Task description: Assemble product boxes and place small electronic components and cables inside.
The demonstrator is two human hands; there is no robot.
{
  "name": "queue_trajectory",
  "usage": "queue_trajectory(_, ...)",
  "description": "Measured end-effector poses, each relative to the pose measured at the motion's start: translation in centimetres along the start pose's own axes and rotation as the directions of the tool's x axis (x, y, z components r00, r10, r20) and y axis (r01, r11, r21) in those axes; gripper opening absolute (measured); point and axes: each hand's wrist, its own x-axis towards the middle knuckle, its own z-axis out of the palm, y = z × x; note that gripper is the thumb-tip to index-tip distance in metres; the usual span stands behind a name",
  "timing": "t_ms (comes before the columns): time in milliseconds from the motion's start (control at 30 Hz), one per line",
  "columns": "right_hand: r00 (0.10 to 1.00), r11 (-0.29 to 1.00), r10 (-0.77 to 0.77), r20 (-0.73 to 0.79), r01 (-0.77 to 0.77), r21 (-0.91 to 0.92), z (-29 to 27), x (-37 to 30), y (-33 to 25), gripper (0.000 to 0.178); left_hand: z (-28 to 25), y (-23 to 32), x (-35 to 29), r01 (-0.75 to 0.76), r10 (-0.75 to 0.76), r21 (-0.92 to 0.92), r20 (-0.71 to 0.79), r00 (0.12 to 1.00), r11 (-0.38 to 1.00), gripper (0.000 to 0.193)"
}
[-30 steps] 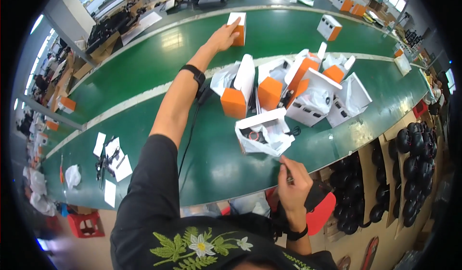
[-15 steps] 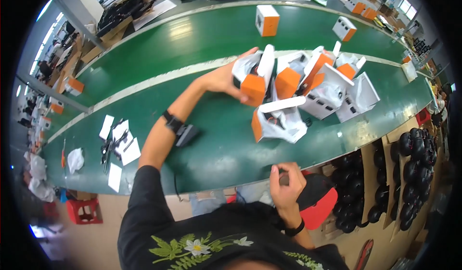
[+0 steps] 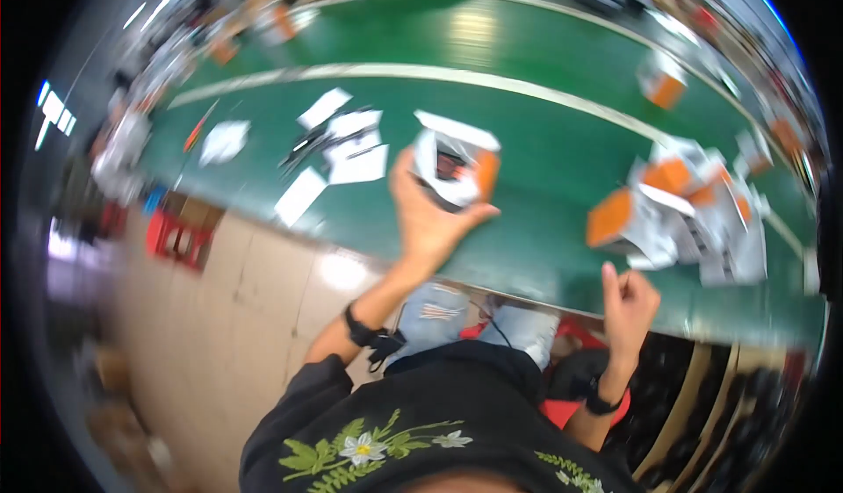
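- Green conveyor-style workbench (image 3: 527, 142) filled most of the shot, with a white stripe running across it; everything was pretty smeared with blur.
- Left hand (image 3: 428, 216) was up over the bench's near edge, fingers curled round the bottom of an open white-and-orange carton (image 3: 452, 168), thumb on its left side. So the carton was off the surface, in that grip, flap sticking up at the top.
- Something dark sat inside the carton, too blurry to say what.
- Right hand (image 3: 628, 304) hung at the near edge of the bench, fingers folded into a loose fist with the thumb poking up. Couldn't tell if it had anything pinched in there.
- Pile of similar white-and-orange boxes (image 3: 685, 212) lay on the bench just beyond the right hand, well apart from the held carton.
- One lone orange-and-white box (image 3: 660, 85) stood farther back.
- White paper sheets (image 3: 338, 146) were scattered left of the carton, close to it.
- Red plastic crate (image 3: 180, 238) sat on the floor below the bench, far left.
- Black wristbands on both wrists, black floral-print top.
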Motion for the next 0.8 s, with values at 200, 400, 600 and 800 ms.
queue_trajectory(200, 0.955, 0.951, -0.216, 0.203, 0.16, 0.263, 11.1, -1.5, -11.4, 0.017, -10.1, -2.8, -1.6, -0.172, 0.085, 0.346, 0.253, 0.964, 0.922, 0.104)
queue_trajectory(400, 0.957, 0.957, -0.227, 0.181, 0.185, 0.222, 13.6, -3.0, -12.7, 0.015, -18.4, -9.4, 1.3, -0.398, 0.124, 0.694, 0.411, 0.903, 0.6, 0.096)
queue_trajectory(600, 0.953, 0.929, -0.017, 0.303, -0.098, 0.358, 14.3, -5.5, -12.4, 0.013, -22.1, -8.8, -2.1, -0.696, 0.403, 0.416, 0.596, 0.695, 0.585, 0.042)
queue_trajectory(800, 0.812, 0.842, -0.005, 0.583, -0.312, 0.441, 14.8, -4.5, -14.9, 0.022, -20.6, -5.8, -5.7, -0.663, 0.607, 0.272, 0.268, 0.748, 0.697, 0.025)
